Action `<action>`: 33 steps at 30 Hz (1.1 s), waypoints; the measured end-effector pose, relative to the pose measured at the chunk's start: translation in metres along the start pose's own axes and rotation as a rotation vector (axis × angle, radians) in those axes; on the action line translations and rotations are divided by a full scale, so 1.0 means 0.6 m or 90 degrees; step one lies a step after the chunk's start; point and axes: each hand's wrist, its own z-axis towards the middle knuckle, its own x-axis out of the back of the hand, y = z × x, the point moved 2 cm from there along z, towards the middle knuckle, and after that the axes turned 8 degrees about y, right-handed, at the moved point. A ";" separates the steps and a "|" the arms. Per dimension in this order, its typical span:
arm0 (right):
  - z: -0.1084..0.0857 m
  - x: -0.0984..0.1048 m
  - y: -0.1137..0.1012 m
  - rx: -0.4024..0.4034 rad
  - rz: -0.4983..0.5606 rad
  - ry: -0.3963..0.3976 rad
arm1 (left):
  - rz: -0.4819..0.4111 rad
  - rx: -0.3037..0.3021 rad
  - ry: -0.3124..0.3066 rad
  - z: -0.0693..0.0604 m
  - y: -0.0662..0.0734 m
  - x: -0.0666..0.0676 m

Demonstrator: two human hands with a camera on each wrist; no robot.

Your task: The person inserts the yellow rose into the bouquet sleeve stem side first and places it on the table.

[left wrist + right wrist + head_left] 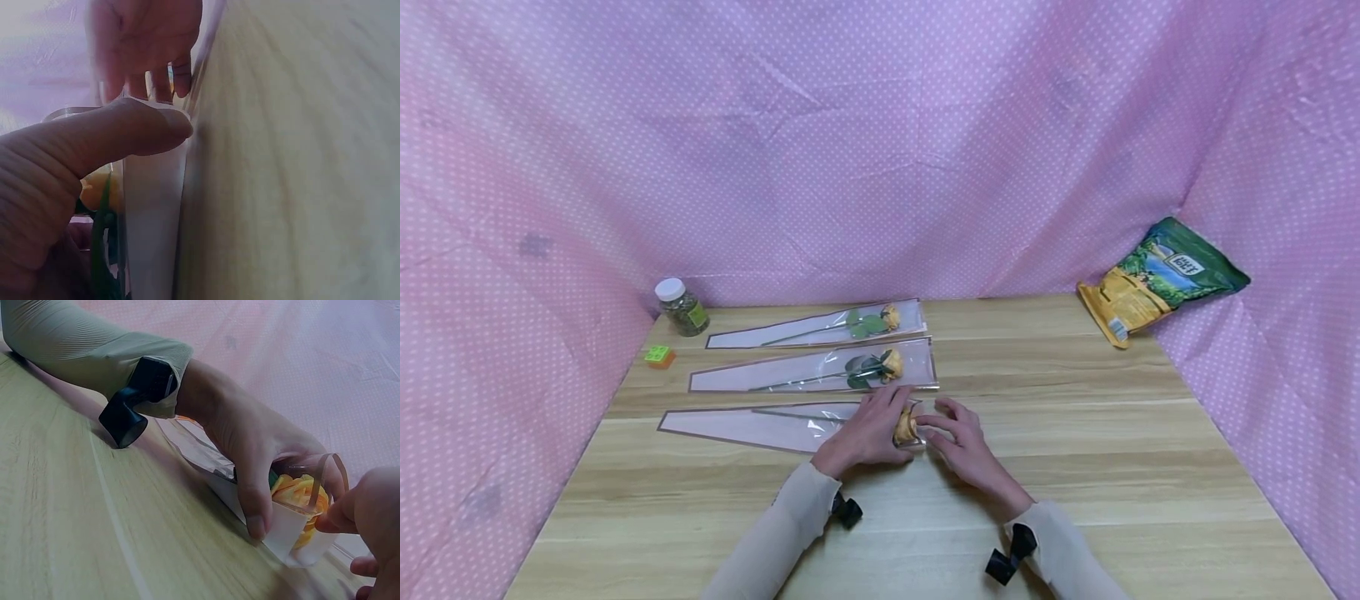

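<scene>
My left hand (868,429) grips the mouth end of the nearest flower sleeve (730,425), thumb on the near side and fingers over the far side. Inside this clear-fronted white sleeve lies a yellow rose (297,494), its bloom at the open end. My right hand (962,446) is at that opening, fingers slightly bent and spread. One fingertip (334,522) touches the bloom or the film's edge; I cannot tell which. In the left wrist view, my left thumb (137,128) lies across the sleeve's white side (153,219).
Two more sleeved yellow roses lie behind, a middle one (805,377) and a far one (805,329). At the back left stand a white-capped jar (685,310) and a green-orange block (659,357). A green-yellow bag (1161,279) leans at the back right.
</scene>
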 end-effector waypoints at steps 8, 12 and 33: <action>0.003 -0.007 -0.002 -0.014 -0.008 -0.026 | -0.011 0.018 -0.005 0.002 -0.003 -0.001; 0.003 -0.011 -0.007 -0.004 -0.006 -0.022 | 0.005 0.014 0.003 0.002 -0.002 -0.001; 0.010 -0.017 -0.025 -0.064 0.067 0.092 | 0.018 0.008 0.011 0.002 -0.001 0.001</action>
